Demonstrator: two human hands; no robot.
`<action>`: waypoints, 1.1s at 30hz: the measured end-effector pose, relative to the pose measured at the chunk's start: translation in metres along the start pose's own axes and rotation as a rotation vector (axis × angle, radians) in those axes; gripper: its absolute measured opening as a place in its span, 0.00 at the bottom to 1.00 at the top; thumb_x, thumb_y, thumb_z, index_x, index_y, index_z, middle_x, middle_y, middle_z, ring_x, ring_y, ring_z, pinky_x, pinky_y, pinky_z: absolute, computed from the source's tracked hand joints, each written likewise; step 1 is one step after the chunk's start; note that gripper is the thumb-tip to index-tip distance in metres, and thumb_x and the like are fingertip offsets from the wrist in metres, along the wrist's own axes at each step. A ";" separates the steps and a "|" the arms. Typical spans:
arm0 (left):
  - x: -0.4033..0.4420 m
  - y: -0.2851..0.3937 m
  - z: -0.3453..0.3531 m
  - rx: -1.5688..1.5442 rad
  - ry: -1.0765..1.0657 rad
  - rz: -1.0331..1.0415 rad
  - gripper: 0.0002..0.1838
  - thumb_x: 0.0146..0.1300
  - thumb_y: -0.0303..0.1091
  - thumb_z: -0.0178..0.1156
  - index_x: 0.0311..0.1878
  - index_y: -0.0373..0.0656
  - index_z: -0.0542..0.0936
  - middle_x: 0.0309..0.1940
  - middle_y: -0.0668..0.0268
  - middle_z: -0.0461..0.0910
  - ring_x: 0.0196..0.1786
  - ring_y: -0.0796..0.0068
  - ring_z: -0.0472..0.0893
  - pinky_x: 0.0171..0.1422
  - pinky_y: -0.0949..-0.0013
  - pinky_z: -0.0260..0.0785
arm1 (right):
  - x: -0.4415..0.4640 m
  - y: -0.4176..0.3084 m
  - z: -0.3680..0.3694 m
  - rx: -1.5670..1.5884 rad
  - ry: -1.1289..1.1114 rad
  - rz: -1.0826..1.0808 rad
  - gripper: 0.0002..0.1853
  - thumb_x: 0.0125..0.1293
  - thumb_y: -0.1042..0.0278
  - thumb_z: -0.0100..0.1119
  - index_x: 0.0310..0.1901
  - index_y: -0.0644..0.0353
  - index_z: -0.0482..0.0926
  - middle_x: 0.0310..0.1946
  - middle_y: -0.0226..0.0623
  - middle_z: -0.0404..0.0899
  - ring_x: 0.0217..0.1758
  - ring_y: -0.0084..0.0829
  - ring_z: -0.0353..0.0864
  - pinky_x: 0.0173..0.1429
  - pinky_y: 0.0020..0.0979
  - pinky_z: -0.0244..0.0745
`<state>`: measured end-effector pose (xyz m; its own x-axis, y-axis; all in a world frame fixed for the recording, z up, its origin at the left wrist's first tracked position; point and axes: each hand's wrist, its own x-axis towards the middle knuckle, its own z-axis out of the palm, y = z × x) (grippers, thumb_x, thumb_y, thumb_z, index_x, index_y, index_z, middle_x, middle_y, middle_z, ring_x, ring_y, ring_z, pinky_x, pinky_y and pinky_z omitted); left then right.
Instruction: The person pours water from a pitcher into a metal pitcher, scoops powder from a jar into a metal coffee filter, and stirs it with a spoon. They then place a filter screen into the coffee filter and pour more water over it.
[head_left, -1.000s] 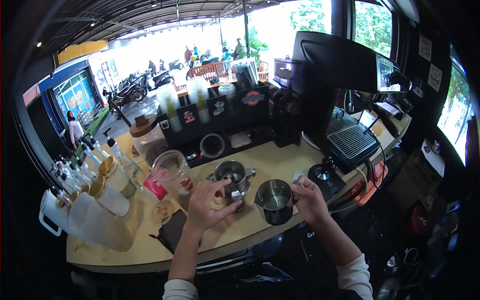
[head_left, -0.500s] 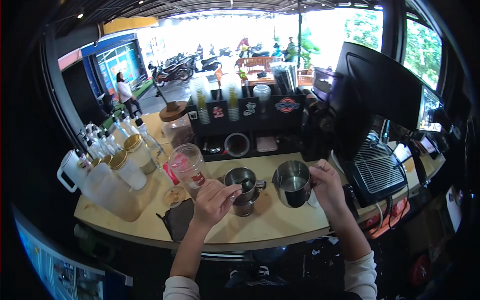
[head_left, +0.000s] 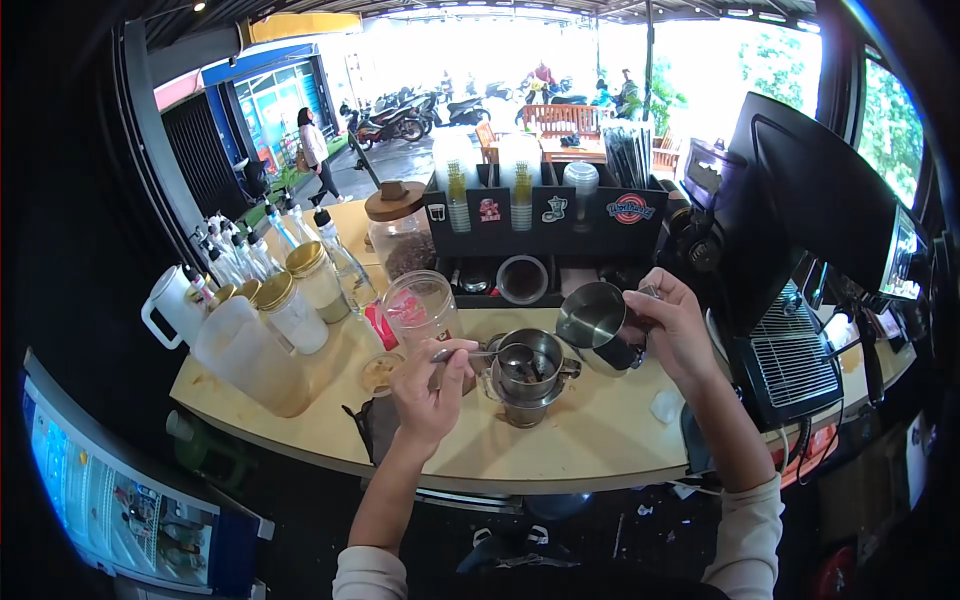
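Note:
My left hand (head_left: 430,398) pinches the handle of a metal spoon (head_left: 472,353), whose bowl is over the mouth of a metal drip filter (head_left: 527,408). Something dark shows inside the filter, which stands on the counter. In my right hand (head_left: 678,330) is the handle of a steel milk pitcher (head_left: 594,322), raised and tilted left, its rim close to the filter. Whether liquid runs from it I cannot tell. Behind my left hand stands a clear jar (head_left: 420,300) with a red label.
On the left of the counter (head_left: 610,440) stand a cloudy plastic pitcher (head_left: 250,355), gold-lidded jars (head_left: 295,325) and several pump bottles. A black organizer (head_left: 570,212) with cups runs along the back. An espresso machine's grated tray (head_left: 795,345) is at right.
My right hand has lifted the pitcher and tipped it left toward the filter. The spoon in my left hand now shows clearly over the filter. The view has turned left.

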<state>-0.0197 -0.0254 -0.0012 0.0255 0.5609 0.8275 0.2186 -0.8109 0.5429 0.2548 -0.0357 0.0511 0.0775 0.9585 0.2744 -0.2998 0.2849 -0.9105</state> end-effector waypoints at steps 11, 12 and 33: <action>0.012 -0.007 0.009 0.008 -0.054 -0.077 0.07 0.67 0.30 0.55 0.40 0.38 0.81 0.20 0.67 0.80 0.23 0.79 0.80 0.27 0.77 0.68 | 0.013 -0.005 0.024 -0.108 -0.025 -0.014 0.14 0.59 0.79 0.64 0.27 0.55 0.66 0.21 0.24 0.72 0.24 0.12 0.72 0.25 0.17 0.64; 0.014 -0.007 0.010 0.007 -0.053 -0.058 0.07 0.67 0.30 0.55 0.40 0.38 0.81 0.20 0.67 0.80 0.23 0.80 0.80 0.27 0.77 0.67 | 0.014 -0.006 0.027 -0.101 -0.029 -0.019 0.14 0.59 0.79 0.64 0.27 0.55 0.66 0.22 0.26 0.74 0.23 0.13 0.74 0.22 0.16 0.64; 0.024 -0.017 0.007 0.018 -0.062 0.016 0.08 0.68 0.29 0.54 0.39 0.35 0.80 0.25 0.65 0.80 0.24 0.81 0.80 0.27 0.78 0.70 | 0.017 -0.010 0.035 -0.159 -0.040 0.043 0.14 0.60 0.79 0.62 0.27 0.55 0.65 0.22 0.27 0.75 0.24 0.16 0.79 0.21 0.16 0.69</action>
<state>-0.0162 0.0035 0.0087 0.0890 0.5577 0.8252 0.2348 -0.8169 0.5268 0.2261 -0.0222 0.0754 0.0287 0.9695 0.2433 -0.1470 0.2448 -0.9584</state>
